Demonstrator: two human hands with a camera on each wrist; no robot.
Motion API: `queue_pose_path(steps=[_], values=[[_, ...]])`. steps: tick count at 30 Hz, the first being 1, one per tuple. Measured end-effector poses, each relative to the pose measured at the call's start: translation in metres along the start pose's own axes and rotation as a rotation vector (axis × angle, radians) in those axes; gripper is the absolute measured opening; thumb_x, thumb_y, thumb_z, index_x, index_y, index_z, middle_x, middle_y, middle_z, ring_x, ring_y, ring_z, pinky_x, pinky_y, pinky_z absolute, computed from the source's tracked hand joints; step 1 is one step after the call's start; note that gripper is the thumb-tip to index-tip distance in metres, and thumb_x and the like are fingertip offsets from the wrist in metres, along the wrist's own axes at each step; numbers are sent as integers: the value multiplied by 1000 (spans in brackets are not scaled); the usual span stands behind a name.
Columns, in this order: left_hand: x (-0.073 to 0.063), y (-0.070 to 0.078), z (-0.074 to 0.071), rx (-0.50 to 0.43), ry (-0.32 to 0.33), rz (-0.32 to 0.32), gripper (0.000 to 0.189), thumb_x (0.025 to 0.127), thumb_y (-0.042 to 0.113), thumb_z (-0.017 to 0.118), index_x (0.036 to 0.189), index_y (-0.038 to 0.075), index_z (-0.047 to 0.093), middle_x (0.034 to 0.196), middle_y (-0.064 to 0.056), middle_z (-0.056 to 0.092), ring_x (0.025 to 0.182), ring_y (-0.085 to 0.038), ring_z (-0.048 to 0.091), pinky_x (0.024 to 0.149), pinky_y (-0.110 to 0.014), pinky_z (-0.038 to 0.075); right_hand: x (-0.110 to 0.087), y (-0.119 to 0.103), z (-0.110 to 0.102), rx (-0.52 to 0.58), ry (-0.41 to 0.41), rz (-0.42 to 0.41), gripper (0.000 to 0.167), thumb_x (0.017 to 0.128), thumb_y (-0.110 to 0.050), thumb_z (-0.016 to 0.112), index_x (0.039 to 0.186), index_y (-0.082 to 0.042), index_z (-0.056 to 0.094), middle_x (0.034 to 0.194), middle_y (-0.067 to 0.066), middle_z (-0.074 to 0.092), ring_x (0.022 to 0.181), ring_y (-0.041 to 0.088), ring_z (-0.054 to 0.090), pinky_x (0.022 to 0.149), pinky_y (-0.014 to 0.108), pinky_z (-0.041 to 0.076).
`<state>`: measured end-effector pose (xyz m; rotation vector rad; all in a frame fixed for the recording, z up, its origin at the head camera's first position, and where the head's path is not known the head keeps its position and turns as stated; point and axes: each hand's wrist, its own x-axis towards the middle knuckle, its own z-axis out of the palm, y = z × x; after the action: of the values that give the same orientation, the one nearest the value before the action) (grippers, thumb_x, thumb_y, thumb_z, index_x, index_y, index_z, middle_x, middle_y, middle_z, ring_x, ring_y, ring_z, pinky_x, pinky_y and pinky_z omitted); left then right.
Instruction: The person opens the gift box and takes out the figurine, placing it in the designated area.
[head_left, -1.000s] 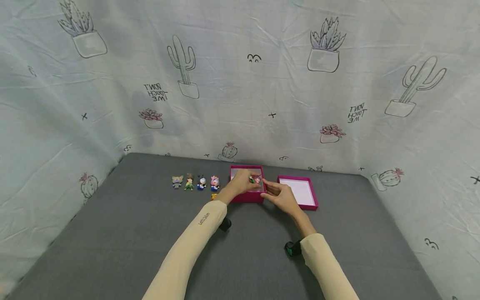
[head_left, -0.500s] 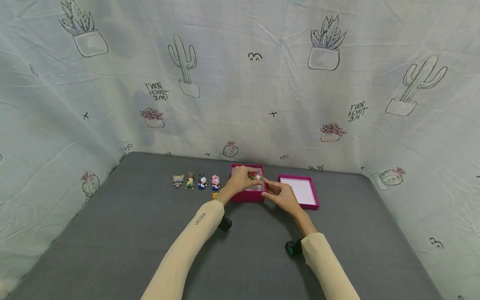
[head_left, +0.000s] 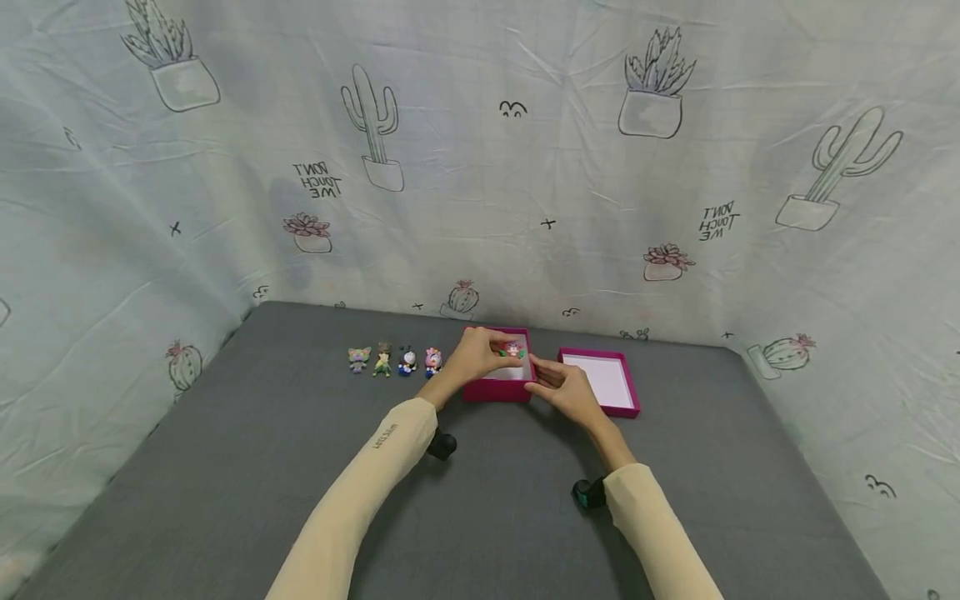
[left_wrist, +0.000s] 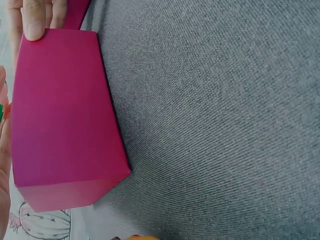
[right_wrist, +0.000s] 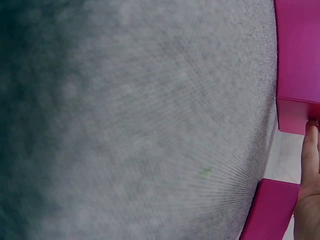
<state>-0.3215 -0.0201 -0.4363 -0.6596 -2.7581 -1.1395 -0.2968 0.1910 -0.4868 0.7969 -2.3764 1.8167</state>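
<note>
Head view shows a person's left hand pinching a small figurine, with touches of green and pink, between thumb and fingers at the mouth of an open pink box. Whether the figurine touches the box floor cannot be told.

The right hand grips the box at its near right corner; from the left wrist, its thumb lies on the front wall and its other fingers run along the side.

Just right of the box, a pink lid lies with its white inside facing up. Left of the box, four figures stand out in a row on the grey tabletop: a greyish cat-like figure, a green-clad figure, a blue-and-white figure and a pink-topped figure nearest the left hand. Along the left wrist view's bottom edge, an orange object is mostly cut off.

Behind the table hangs a pale cloth printed with potted cacti.
</note>
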Motion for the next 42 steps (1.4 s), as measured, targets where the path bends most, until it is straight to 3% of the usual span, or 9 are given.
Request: queue_pose_path(steps=[5, 11, 19, 26, 42], values=[[-2, -3, -4, -36, 35, 13, 48, 75, 30, 83, 115, 5, 71, 102, -9, 72, 82, -15, 68, 71, -28, 56, 2, -4, -1, 18, -11, 62, 51, 82, -2, 74, 127, 11, 55, 128, 27, 55, 116, 39, 55, 88, 32, 50], [-5, -6, -11, -84, 79, 16, 47, 72, 25, 85, 112, 4, 72, 102, -9, 72, 80, -16, 69, 69, -28, 57, 1, -18, -1, 40, -28, 80, 51, 81, 4, 73, 127, 16, 53, 128, 32, 52, 117, 44, 52, 89, 34, 49], [-9, -5, -21, -141, 85, -53, 47, 74, 27, 84, 115, 8, 72, 106, -8, 71, 84, -17, 69, 73, -29, 57, 0, -40, 1, 20, -34, 90, 50, 81, 10, 71, 125, 19, 51, 127, 35, 50, 116, 49, 50, 88, 36, 50], [-17, -8, -32, -146, 106, -48, 49, 76, 29, 83, 118, 8, 70, 109, -9, 70, 89, -20, 69, 76, -32, 57, -1, -42, 0, 8, -39, 106, 51, 81, 6, 72, 127, 14, 53, 126, 34, 51, 115, 48, 52, 87, 35, 50], [-37, -17, -58, -217, 151, -114, 43, 77, 28, 82, 116, 12, 72, 110, -9, 70, 96, -21, 68, 83, -35, 55, 0, -39, -1, 4, -38, 75, 50, 80, 8, 72, 126, 16, 54, 125, 35, 52, 114, 48, 52, 87, 36, 50]])
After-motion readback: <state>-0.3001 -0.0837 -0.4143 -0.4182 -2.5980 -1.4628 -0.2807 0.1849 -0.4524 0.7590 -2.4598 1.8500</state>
